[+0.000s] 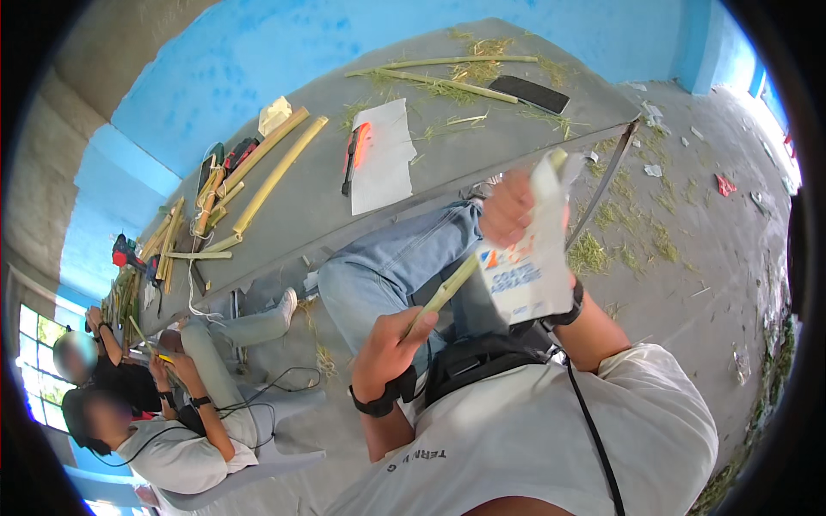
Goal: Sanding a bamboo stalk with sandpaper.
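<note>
My left hand [385, 346] is closed round the lower end of a pale green bamboo stick [454, 284], which slants up to the right above my lap. Farther along it, my right hand [508, 211], smeared by motion, grips a whitish sheet of sandpaper [532, 279] against the stick. The sheet's printed back faces me, and its lower part hangs loose over my right wrist. The sandpaper hides the middle of the stick; a pale tip shows above my right hand.
On the grey table [301, 185] lie an orange-and-black cutter [354, 155] on a pale sheet [385, 163], a phone [529, 93], bamboo lengths [280, 181] and shavings. A red drill [129, 254] is at the far left. Two co-workers sit at left; cables [275, 396] run beside a chair.
</note>
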